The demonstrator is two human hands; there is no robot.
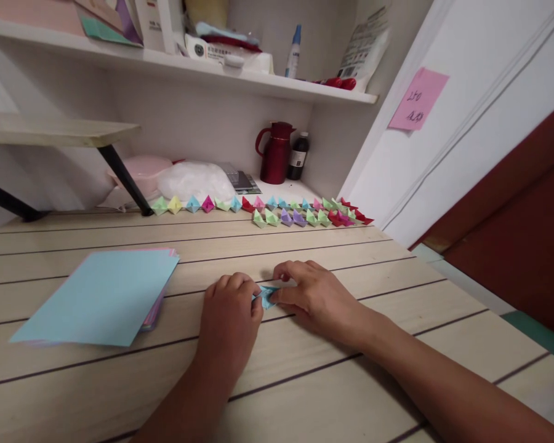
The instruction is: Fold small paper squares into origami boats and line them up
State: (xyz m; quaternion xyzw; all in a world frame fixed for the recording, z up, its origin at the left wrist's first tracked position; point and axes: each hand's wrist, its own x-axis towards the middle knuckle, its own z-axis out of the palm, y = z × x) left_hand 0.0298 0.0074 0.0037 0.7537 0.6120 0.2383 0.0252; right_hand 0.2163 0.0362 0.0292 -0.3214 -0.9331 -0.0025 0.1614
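Observation:
A small folded piece of blue paper [266,296] is held low over the slatted wooden table [203,246], between my two hands. My left hand [233,311] is closed, pinching the paper's left end between thumb and fingers. From the other side, my right hand [311,295] has its thumb on the paper's right end, with the index finger arched above it. Fingers cover part of the folds. To the left lies a stack of coloured paper squares [101,295], light blue on top with pink and purple edges below.
Several small folded paper boats [286,216] line the table's far edge in two rows. Behind them stand a red thermos jug [276,154], a dark bottle [298,157] and a white plastic bag [196,180]. A small raised shelf [60,130] on black legs is at left.

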